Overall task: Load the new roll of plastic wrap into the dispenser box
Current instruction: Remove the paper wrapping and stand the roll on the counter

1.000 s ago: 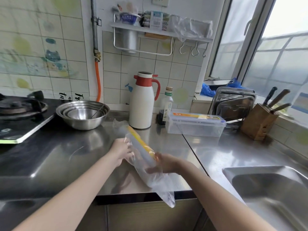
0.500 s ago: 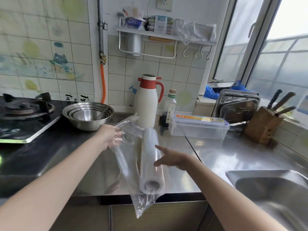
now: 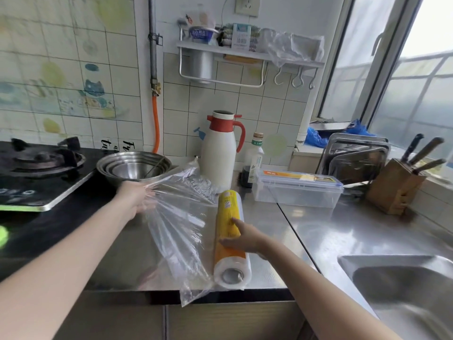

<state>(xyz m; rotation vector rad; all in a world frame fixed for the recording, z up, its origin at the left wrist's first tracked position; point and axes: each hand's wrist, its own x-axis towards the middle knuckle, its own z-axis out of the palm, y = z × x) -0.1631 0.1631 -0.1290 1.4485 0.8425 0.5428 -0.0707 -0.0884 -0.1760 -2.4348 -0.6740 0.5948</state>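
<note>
Fingers (image 3: 147, 192) of the left hand (image 3: 133, 198) pinched shut on the clear bag (image 3: 179, 217), up at its far end, near the metal bowls (image 3: 133, 168). Fingers (image 3: 236, 220) of the right hand (image 3: 245, 238) laid over the roll (image 3: 229, 231), bent a little, thumb down its near side, not wrapped all the way round. Roll lying flat on the shiny counter (image 3: 318, 231), pointing away, near end close to the counter edge with its round hole showing. White roll with a yellow label along the top. Bag spread out flat to the left of the roll, touching it, one corner hanging past the counter edge. Clear box (image 3: 296, 190) with a blue-edged lid further back on the counter, well apart from the roll, lid down. White jug (image 3: 218, 153) with a red top just behind the bag, small bottle (image 3: 255, 160) beside it. Knife block (image 3: 394, 185) off to the right, sink (image 3: 392, 266) in the near right corner. Black stove (image 3: 41, 173) on the far left. Shelf (image 3: 245, 54) up on the tiled wall.
</note>
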